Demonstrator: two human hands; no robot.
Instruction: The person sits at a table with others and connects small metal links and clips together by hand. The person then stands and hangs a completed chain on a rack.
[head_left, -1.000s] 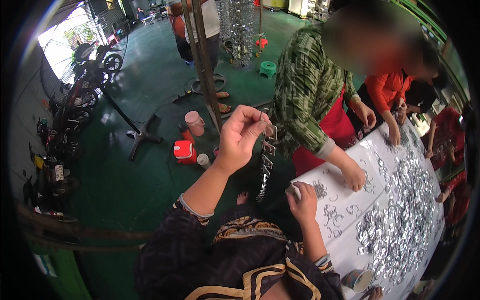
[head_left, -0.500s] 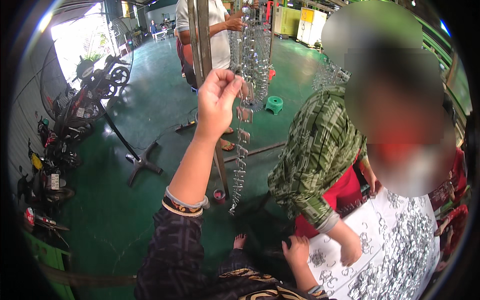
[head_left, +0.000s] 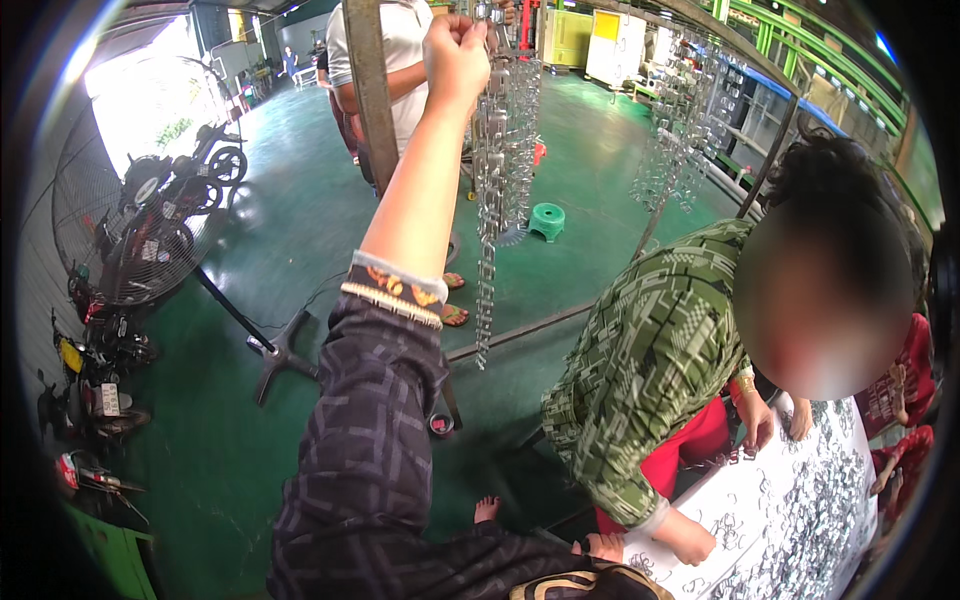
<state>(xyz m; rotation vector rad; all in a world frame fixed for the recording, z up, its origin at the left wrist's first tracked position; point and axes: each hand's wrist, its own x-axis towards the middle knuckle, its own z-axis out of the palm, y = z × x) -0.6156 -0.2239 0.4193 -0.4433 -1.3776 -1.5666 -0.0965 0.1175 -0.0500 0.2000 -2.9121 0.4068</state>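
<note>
My left hand [head_left: 458, 62] is raised high, fingers closed on the upper end of a strand of linked metal clips [head_left: 486, 290] by the frame's upright. That strand hangs straight down, close in front of other hanging strands [head_left: 515, 150] of shiny clips. Whether its top is hooked onto anything I cannot make out. Low down, my right hand [head_left: 604, 546] rests at the near edge of the white-covered table [head_left: 650, 552]. Its thumb stands apart from the fingers, and my dark clothing hides part of it. No thing shows in it.
A co-worker in a green patterned shirt [head_left: 660, 350] leans over the table, handling loose metal clips [head_left: 790, 520]. Another person in white [head_left: 405, 90] stands behind the metal upright [head_left: 370, 100]. A green stool [head_left: 546, 222], a large fan [head_left: 130, 230] and parked motorbikes [head_left: 110, 330] stand around.
My left hand has risen with the clip strand, which now hangs straighter. My right hand is lower in view and more covered. The co-worker's head has shifted right.
</note>
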